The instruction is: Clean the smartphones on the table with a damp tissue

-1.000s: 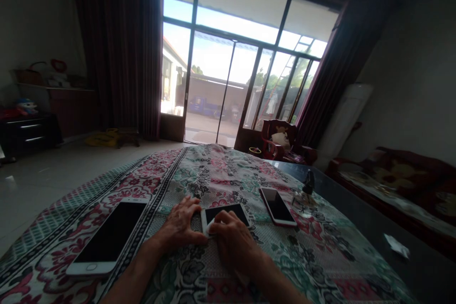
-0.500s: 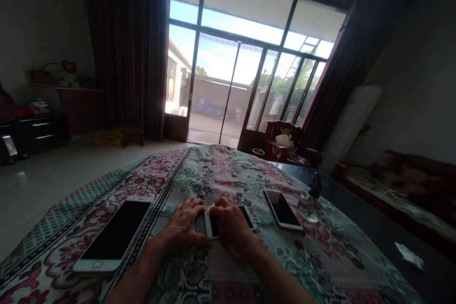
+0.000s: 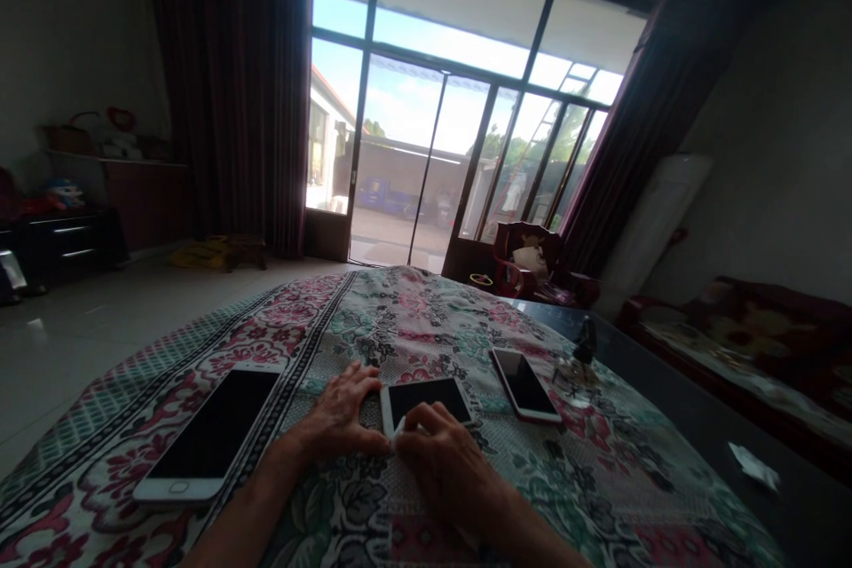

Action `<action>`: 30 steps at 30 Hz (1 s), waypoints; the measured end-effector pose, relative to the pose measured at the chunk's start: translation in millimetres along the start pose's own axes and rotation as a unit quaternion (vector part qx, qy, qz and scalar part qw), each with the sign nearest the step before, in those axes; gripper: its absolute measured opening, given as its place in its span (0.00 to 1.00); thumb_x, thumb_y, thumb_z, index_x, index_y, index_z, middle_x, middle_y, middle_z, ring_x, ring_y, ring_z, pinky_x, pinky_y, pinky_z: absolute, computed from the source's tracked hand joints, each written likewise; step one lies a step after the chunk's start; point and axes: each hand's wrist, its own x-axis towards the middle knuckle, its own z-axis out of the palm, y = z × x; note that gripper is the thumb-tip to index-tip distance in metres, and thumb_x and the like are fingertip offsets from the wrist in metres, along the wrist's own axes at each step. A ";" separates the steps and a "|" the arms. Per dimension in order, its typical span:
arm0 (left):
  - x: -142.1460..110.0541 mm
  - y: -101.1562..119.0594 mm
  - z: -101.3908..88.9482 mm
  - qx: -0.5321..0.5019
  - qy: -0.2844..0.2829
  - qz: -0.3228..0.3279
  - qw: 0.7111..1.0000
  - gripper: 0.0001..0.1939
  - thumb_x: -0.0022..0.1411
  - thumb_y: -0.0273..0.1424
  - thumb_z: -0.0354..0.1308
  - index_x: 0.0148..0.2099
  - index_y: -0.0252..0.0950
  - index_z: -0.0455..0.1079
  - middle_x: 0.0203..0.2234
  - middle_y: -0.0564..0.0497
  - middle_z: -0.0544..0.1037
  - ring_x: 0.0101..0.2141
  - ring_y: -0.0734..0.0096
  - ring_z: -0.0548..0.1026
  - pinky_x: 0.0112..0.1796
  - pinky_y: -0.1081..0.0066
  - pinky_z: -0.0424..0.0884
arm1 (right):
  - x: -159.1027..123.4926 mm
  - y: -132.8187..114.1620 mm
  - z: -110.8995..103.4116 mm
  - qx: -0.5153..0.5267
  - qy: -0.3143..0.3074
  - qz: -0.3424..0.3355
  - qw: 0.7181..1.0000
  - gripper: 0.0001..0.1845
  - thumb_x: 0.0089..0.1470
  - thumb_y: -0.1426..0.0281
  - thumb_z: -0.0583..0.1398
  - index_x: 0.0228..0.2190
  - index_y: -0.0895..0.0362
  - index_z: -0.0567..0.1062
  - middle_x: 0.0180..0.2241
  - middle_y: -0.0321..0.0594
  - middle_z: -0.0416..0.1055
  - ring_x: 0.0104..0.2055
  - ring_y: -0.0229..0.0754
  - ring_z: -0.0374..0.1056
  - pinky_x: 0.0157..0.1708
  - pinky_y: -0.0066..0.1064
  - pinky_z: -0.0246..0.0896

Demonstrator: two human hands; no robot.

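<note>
A white-framed smartphone point(image 3: 426, 402) lies crosswise on the floral cloth point(image 3: 426, 319), its dark screen up. My left hand point(image 3: 336, 415) sits at its left end, fingertips against the lower left corner. My right hand point(image 3: 445, 470) curves over its lower edge, and a small white sliver point(image 3: 398, 431) shows at the fingertips. The hands nearly meet there and hide that corner. A larger white phone point(image 3: 209, 430) lies left of my left hand. A phone with a pinkish-red frame point(image 3: 524, 386) lies to the right.
The cloth covers a dark glass tabletop point(image 3: 692, 426), which holds a small dark figurine on a clear base point(image 3: 584, 348) and a white paper scrap point(image 3: 753, 466). Beyond are a sofa point(image 3: 732, 337), a red wooden chair point(image 3: 525, 257), and glass doors point(image 3: 399, 151).
The middle phone has turned from lengthwise to crosswise, and its screen now shows. My right hand has moved back toward me from on top of it to its lower edge.
</note>
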 end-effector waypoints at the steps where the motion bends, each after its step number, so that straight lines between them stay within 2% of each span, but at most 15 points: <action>1: 0.2 0.2 0.3 0.000 0.000 -0.001 1.000 0.42 0.39 0.48 0.68 0.57 0.39 0.67 0.64 0.45 0.61 0.66 0.46 0.47 0.62 0.54 0.50 | 1.0 3.6 0.7 0.024 0.015 0.001 1.000 0.14 0.54 0.79 0.54 0.35 0.52 0.76 0.39 0.38 0.69 0.41 0.40 0.63 0.45 0.32 0.58; 4: -0.1 1.8 -1.0 -0.003 -0.006 -0.005 1.000 0.43 0.37 0.48 0.69 0.57 0.39 0.67 0.64 0.45 0.60 0.66 0.45 0.47 0.62 0.54 0.50 | 7.1 19.2 1.6 0.102 0.076 0.020 0.992 0.18 0.50 0.83 0.53 0.35 0.53 0.78 0.37 0.38 0.70 0.40 0.38 0.65 0.42 0.29 0.60; 6: -1.1 4.0 -4.0 -0.007 -0.014 -0.008 1.000 0.43 0.38 0.47 0.68 0.57 0.40 0.67 0.64 0.45 0.60 0.66 0.46 0.47 0.62 0.54 0.49 | 12.1 30.9 0.4 0.109 0.116 0.055 0.986 0.19 0.50 0.83 0.52 0.35 0.54 0.78 0.37 0.39 0.70 0.40 0.38 0.66 0.43 0.29 0.60; 9: -3.2 8.4 -9.7 -0.012 -0.025 -0.014 1.000 0.40 0.40 0.44 0.67 0.57 0.40 0.66 0.65 0.47 0.59 0.66 0.47 0.46 0.63 0.55 0.48 | 18.6 44.1 -2.5 0.039 0.133 0.136 0.981 0.20 0.50 0.83 0.53 0.36 0.55 0.79 0.39 0.42 0.70 0.43 0.41 0.66 0.46 0.31 0.59; 12: -4.2 12.0 -13.5 -0.007 -0.039 -0.019 0.999 0.38 0.43 0.42 0.65 0.58 0.39 0.65 0.65 0.47 0.58 0.66 0.49 0.45 0.63 0.56 0.47 | 23.7 46.4 -3.2 -0.036 0.101 0.175 0.979 0.19 0.51 0.82 0.53 0.38 0.55 0.79 0.41 0.43 0.69 0.45 0.43 0.64 0.47 0.31 0.58; 17: -2.7 12.5 -13.3 0.003 -0.043 -0.015 0.999 0.37 0.43 0.40 0.65 0.58 0.40 0.66 0.65 0.48 0.58 0.66 0.49 0.45 0.63 0.56 0.47 | 29.1 25.5 4.9 -0.062 0.057 0.114 0.990 0.18 0.55 0.79 0.53 0.40 0.53 0.78 0.41 0.41 0.68 0.43 0.42 0.62 0.44 0.30 0.56; 20: -1.7 11.0 -10.5 0.006 -0.037 -0.017 0.999 0.39 0.43 0.43 0.66 0.58 0.39 0.66 0.65 0.47 0.58 0.66 0.48 0.46 0.63 0.55 0.48 | 27.9 12.3 10.2 -0.036 0.040 0.061 0.997 0.16 0.52 0.78 0.55 0.38 0.53 0.77 0.40 0.40 0.68 0.42 0.41 0.61 0.44 0.30 0.56; 23: -1.1 9.0 -6.0 0.019 -0.033 -0.018 0.999 0.44 0.42 0.47 0.66 0.61 0.39 0.63 0.65 0.47 0.57 0.66 0.47 0.45 0.63 0.54 0.48 | 22.8 13.0 9.1 -0.020 0.035 0.059 0.997 0.18 0.49 0.80 0.56 0.38 0.52 0.78 0.40 0.39 0.68 0.42 0.41 0.62 0.44 0.30 0.57; 26: -0.2 6.8 -1.4 0.035 -0.028 -0.014 0.999 0.46 0.43 0.51 0.64 0.63 0.40 0.60 0.66 0.47 0.56 0.66 0.47 0.45 0.63 0.52 0.47 | 16.3 28.5 0.5 -0.039 0.056 0.126 0.990 0.20 0.50 0.80 0.54 0.39 0.52 0.78 0.40 0.40 0.68 0.43 0.42 0.63 0.45 0.30 0.56; 30: 1.7 5.4 1.1 0.043 -0.022 -0.010 0.999 0.45 0.44 0.53 0.63 0.62 0.40 0.62 0.66 0.47 0.57 0.66 0.46 0.45 0.62 0.52 0.48 | 11.8 48.7 -10.6 -0.099 0.078 0.233 0.964 0.19 0.52 0.80 0.53 0.40 0.55 0.79 0.40 0.44 0.69 0.44 0.45 0.63 0.46 0.32 0.56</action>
